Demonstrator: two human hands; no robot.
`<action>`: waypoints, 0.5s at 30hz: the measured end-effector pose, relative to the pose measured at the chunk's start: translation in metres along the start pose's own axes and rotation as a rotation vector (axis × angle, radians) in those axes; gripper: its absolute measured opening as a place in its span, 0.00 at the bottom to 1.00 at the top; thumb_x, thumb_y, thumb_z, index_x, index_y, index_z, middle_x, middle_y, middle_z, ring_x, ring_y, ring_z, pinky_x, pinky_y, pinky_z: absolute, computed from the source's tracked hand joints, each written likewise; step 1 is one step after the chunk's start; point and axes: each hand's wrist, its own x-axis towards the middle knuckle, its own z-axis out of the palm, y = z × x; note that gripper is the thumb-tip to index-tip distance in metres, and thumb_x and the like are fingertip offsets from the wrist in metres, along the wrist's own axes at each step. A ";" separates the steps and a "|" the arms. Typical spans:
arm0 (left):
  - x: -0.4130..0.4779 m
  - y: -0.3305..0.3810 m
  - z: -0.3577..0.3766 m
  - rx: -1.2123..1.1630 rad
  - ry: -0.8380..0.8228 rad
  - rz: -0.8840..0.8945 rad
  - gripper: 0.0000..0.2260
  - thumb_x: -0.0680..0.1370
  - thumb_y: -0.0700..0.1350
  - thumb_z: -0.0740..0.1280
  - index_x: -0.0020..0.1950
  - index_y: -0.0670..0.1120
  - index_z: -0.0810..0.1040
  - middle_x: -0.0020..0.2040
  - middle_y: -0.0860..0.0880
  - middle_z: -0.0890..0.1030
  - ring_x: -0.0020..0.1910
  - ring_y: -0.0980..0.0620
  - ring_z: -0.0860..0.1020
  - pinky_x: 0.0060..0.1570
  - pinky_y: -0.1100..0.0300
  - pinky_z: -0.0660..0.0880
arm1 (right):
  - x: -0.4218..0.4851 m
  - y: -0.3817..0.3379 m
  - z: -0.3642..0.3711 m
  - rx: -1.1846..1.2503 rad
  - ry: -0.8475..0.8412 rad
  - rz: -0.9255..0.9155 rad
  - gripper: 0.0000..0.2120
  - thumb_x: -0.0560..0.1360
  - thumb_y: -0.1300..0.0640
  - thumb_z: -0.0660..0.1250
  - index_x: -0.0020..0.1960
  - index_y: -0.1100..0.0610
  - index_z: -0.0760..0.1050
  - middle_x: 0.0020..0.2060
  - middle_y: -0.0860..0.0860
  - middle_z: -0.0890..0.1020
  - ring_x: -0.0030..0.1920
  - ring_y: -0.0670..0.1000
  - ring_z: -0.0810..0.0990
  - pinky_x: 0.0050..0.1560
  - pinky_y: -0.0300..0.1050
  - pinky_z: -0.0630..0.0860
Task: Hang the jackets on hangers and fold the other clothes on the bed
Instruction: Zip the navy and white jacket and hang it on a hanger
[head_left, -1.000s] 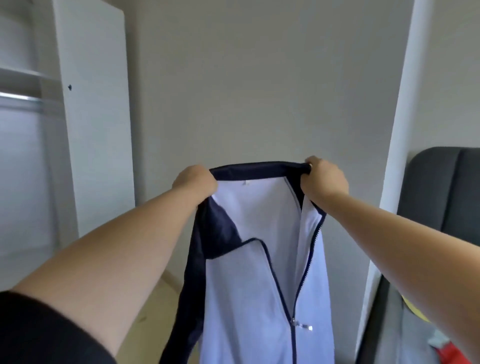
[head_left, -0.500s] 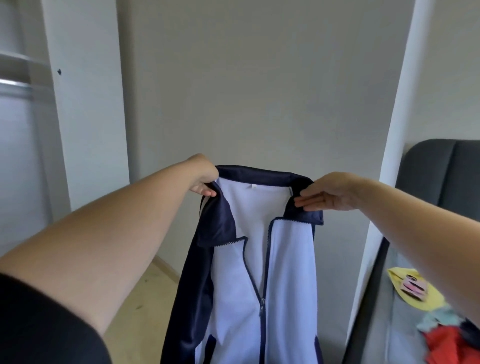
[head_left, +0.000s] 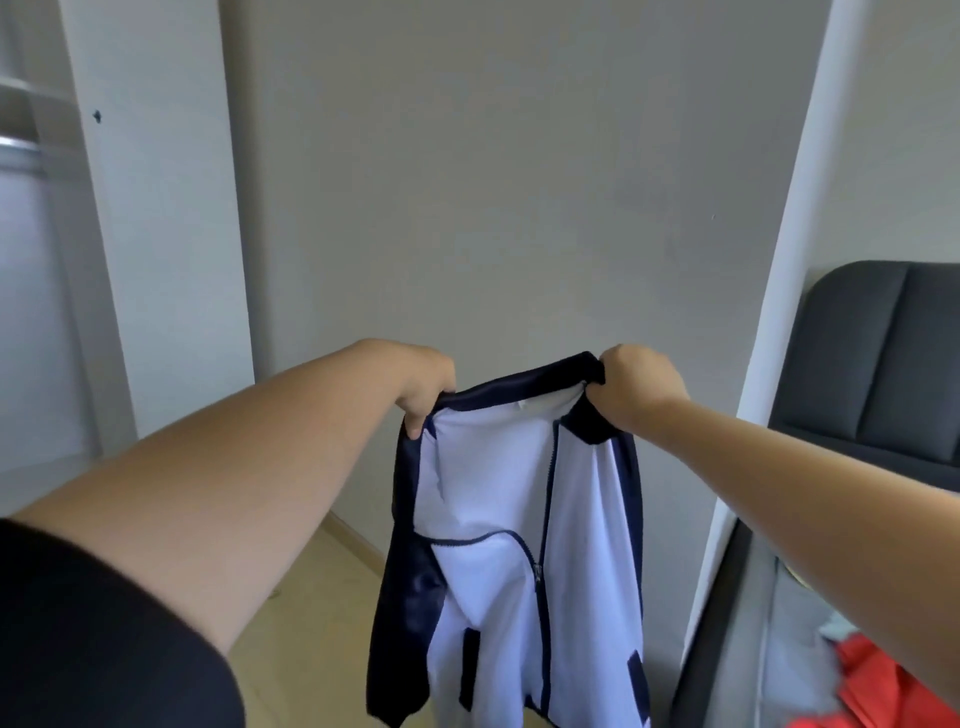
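Note:
A white zip jacket with navy collar, sleeves and trim hangs in the air in front of me, its zipper partly open. My left hand grips the left end of the collar. My right hand grips the right end, fingers curled over the navy edge. The jacket's hem runs out of the bottom of the view. No hanger is visible.
An open white wardrobe with a metal rail stands at the left. A plain wall faces me. A dark padded headboard and the bed's edge are at the right, with a red garment on the bed. Wooden floor lies below.
My right hand, flat on the collar half a second ago, now grips it in a fist and has lifted. The jacket front has spread wider and the left panel has folded down.

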 end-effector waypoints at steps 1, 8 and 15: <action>0.001 0.000 -0.002 -0.033 -0.032 0.003 0.21 0.68 0.37 0.75 0.60 0.45 0.77 0.52 0.49 0.79 0.55 0.46 0.77 0.56 0.53 0.74 | 0.003 0.002 -0.002 0.069 -0.018 0.051 0.08 0.73 0.61 0.60 0.35 0.60 0.67 0.32 0.54 0.72 0.34 0.56 0.72 0.30 0.43 0.65; 0.014 -0.003 0.008 -0.270 0.047 -0.001 0.11 0.70 0.35 0.73 0.42 0.48 0.74 0.44 0.51 0.78 0.49 0.48 0.77 0.48 0.58 0.72 | 0.012 0.022 -0.010 0.331 -0.055 0.086 0.15 0.72 0.63 0.67 0.31 0.58 0.64 0.29 0.52 0.69 0.35 0.55 0.69 0.29 0.43 0.62; 0.031 -0.004 0.024 -0.248 0.442 -0.089 0.06 0.75 0.50 0.69 0.43 0.49 0.75 0.50 0.48 0.73 0.55 0.46 0.69 0.57 0.51 0.71 | -0.001 0.041 -0.008 0.303 -0.392 0.115 0.11 0.71 0.59 0.74 0.50 0.63 0.78 0.42 0.55 0.78 0.43 0.54 0.75 0.43 0.42 0.69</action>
